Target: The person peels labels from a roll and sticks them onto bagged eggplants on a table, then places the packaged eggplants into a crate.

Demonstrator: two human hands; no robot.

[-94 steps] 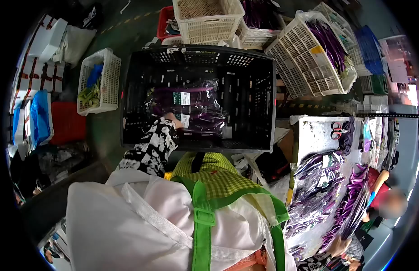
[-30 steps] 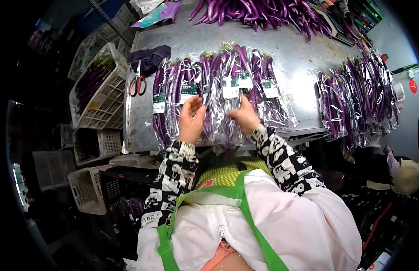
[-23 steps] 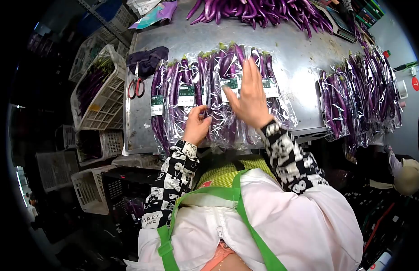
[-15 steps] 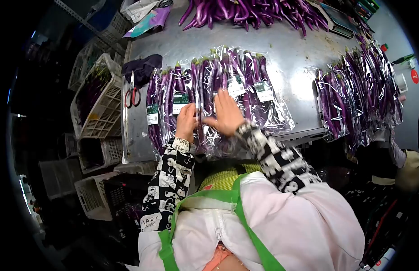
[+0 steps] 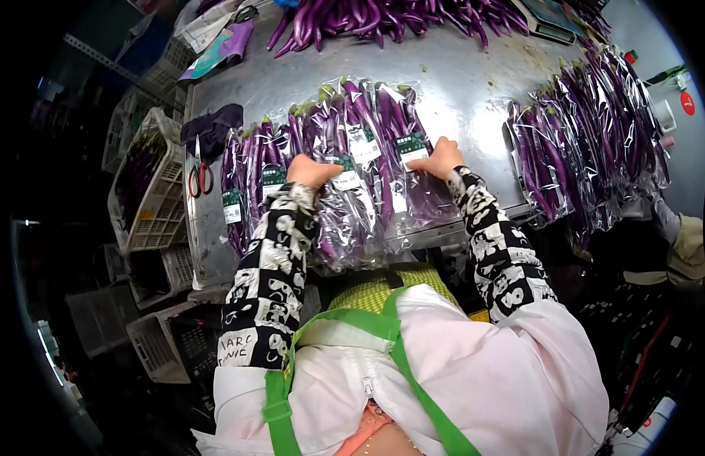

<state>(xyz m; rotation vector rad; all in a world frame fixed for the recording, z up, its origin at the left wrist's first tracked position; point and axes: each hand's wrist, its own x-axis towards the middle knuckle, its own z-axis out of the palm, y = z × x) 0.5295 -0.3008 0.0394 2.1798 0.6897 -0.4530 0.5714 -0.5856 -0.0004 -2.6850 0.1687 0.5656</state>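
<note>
Several clear bags of long purple eggplants [image 5: 364, 114] lie side by side on the metal table, with green-and-white labels. My left hand [image 5: 313, 172] is among the bags, its thumb stretched right across them and its other fingers partly hidden. At the right edge of the row, my right hand [image 5: 444, 158] has its thumb on a label [image 5: 412, 148] and its fingers along the bag's side. Between them the two hands hold a group of bags from both sides. More bags extend left of my left hand.
Red-handled scissors [image 5: 200, 173] and a dark cloth [image 5: 213, 129] lie at the table's left. Loose eggplants [image 5: 383, 19] are heaped at the back, near a scale [image 5: 546, 21]. More bagged eggplants [image 5: 596, 137] stand at right. A crate of eggplants [image 5: 158, 182] is beside the table.
My hands have moved apart: the right from the middle of the bags to their right edge, the left slightly onto other bags. The rightmost bags sit closer together. The view has shifted slightly.
</note>
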